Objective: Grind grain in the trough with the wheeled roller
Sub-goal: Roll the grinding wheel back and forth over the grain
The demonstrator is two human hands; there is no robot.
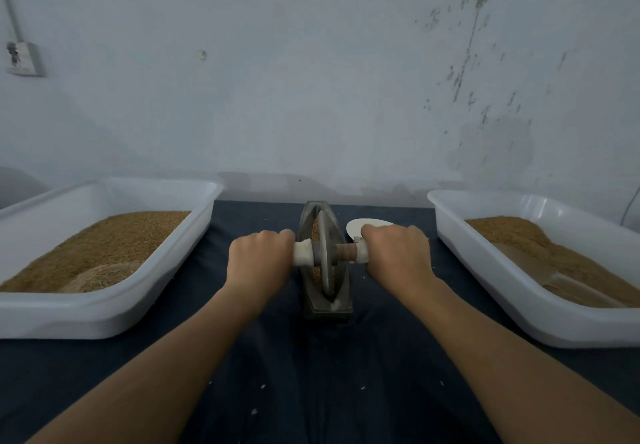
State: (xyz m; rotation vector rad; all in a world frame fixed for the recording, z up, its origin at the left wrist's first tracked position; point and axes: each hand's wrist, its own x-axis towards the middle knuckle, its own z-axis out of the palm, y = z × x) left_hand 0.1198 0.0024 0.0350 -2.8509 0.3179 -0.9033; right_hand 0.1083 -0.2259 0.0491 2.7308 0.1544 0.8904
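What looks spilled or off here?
A few pale specks scattered on the dark cloth, outside the trough, on its near side. Wall at right is blotched. Roller sits upright in the trough, gripped by left hand and right hand.

The trough (327,308) is dull grey metal, matt and scuffed, dusted pale at its near end. The wheeled roller (323,253) standing in it has a disc of the same matt grey metal. Its axle (346,251) looks brown and rough, either rust or wood, with off-white cloth-like wrapping (304,252) at the ends. The grain (316,272) in the trough is coarse and tan. Under the trough, a dark blue matt cloth (311,374) covers the table (398,391). The left tub (104,315) and right tub (485,288) flanking the trough are white plastic, smooth and faintly glossy. The painted wall (311,80) behind the trough is matt and chipped.
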